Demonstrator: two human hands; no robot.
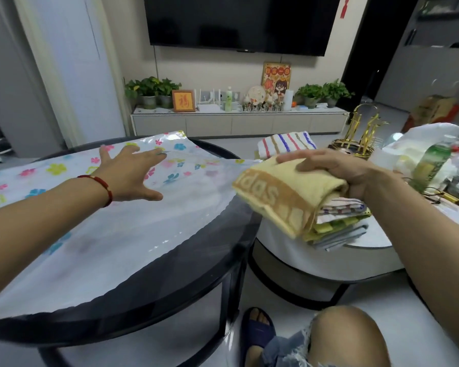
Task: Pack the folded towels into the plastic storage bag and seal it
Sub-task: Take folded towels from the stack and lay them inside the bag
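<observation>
- Yellow towel (284, 197) shows woven letters "idas" w/ the start cut off by the fold; the letters read upside down from the head view.
- Red-framed plaque (183, 100) on the TV cabinet (236, 123) at 12 o'clock bears one gold character; the poster (276, 75) beside it has writing too small to read.
- Green bottle (432, 162) at 3 o'clock has a label, text not legible.
- Right hand (337, 170) grips the yellow towel from above, fingers curled over its top, thumb side hidden under the fold; towel blurred.
- Below it sits a stack of folded towels (339, 223) on the white worktop (368, 239); whether the yellow towel touches the stack can't be told.
- Striped towel (286, 144) lies further back at 1 o'clock, partly hidden by the right hand.
- Left hand (133, 176) is spread wide, fingers straight, over the plastic storage bag (117, 229); contact w/ the bag unclear.
- The bag, printed w/ flowers, lies flat on the dark glass worktop (196, 274) at 9–10 o'clock; its left end is cut off by the frame edge.
- Gold rack (361, 131) stands behind the right hand, base hidden.
</observation>
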